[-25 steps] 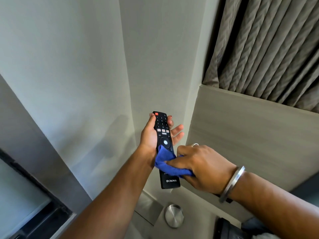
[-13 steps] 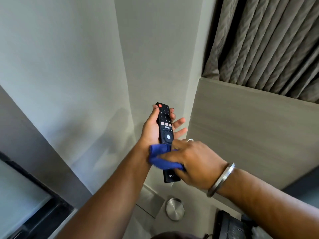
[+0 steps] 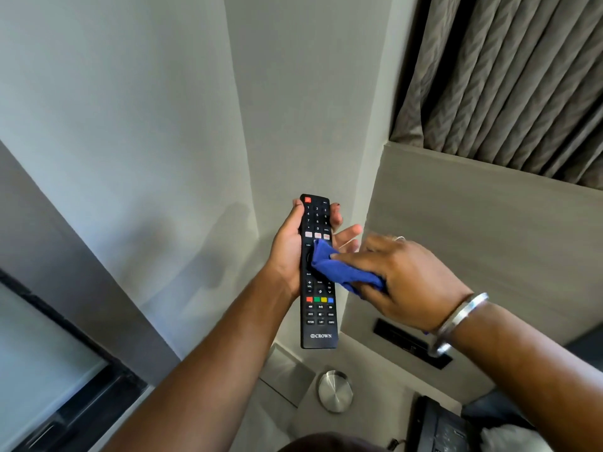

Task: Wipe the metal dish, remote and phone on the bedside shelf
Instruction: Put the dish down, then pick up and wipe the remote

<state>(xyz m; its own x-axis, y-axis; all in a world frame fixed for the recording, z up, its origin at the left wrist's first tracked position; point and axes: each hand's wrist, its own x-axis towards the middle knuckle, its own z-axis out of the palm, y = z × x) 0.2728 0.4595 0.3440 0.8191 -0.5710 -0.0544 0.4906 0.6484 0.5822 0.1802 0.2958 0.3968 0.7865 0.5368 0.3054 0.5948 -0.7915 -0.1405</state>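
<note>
One remote (image 3: 318, 272) is up in the air, well above the bedside shelf (image 3: 313, 363), its long axis running almost straight from twelve to six o'clock, button face toward the camera and the brand end hanging free at six. The left hand (image 3: 293, 252) wraps it from nine o'clock, thumb along the left edge and fingers curled behind, their tips showing past the right edge. A blue cloth (image 3: 342, 272) lies across the middle of the button face, coming in from about four o'clock, bunched in the right hand (image 3: 408, 282), whose fingers and thumb are pressed together on the fabric. So the right hand sits at three to four o'clock from the remote, crosswise to its length; I judge that any next stroke must turn along the axis to reach the uncovered number pad and lower keys. Farther out, at six o'clock, the metal dish (image 3: 335, 391) rests on the shelf, with the phone (image 3: 437, 425) at five o'clock beside it.
</note>
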